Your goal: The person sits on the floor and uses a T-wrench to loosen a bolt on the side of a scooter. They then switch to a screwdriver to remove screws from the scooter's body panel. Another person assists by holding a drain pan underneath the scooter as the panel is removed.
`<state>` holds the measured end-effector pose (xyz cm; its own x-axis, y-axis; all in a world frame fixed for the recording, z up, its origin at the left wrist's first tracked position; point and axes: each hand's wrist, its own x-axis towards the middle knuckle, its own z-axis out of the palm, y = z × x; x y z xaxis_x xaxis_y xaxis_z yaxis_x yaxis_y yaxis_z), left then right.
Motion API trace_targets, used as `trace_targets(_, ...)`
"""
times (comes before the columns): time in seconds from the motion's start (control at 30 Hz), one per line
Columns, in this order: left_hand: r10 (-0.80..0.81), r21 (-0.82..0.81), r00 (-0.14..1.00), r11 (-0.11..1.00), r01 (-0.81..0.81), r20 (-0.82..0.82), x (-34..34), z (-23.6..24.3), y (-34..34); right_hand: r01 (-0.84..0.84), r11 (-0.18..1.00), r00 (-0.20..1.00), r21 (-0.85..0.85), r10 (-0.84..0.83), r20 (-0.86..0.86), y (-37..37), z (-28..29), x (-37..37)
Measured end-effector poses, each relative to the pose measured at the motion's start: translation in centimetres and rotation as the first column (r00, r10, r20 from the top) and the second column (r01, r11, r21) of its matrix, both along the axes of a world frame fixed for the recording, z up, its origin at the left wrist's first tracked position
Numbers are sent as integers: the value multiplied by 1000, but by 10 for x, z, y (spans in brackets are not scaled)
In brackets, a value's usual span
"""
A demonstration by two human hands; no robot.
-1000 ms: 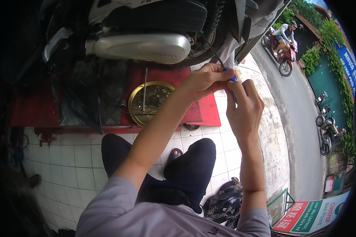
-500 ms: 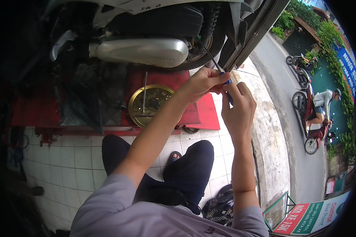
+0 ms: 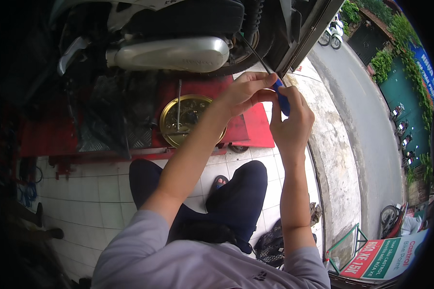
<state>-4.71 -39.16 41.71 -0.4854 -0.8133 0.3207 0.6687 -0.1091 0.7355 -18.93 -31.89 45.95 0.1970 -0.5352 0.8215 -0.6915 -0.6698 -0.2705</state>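
Observation:
Both hands are raised to a screwdriver with a blue handle. Its long dark shaft slants up and left, and its tip is lost among the dark parts by the rear wheel of a motorbike. My left hand pinches the front of the handle between thumb and fingers, where the shaft begins. Around the rear of the handle, the fingers of my right hand are closed. A long silver side cover and a black case show on the motorbike above my hands.
Below the motorbike lies a red platform with a round gold tray holding small parts. A T-handle wrench rests across the tray. At right, a door frame borders the pavement and street. A dark patterned bag lies on the tiles.
The blue handle shows more fully between my hands, which still hold it. My view has shifted slightly. Outside, the passing rider has moved toward the lower right, and a white motorbike appears at the top.

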Motion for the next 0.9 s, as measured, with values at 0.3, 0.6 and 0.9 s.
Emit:
trace_targets(0.3, -150, -150, 961, 982, 117, -233, -6, -10, -14, -29, 991, 983, 131, 4, 184, 8, -1, 3)
trace_targets(0.6, 2, -111, 1000, 994, -1, 7, 0, -2, 1, 137, 990, 988, -37, -139, -68, 0, -1, 0)
trace_targets(0.9, -45, -53, 999, 998, 44, -30, -2, 4, -10, -100, 979, 941, 178, 35, 336, 9, 0, 1)
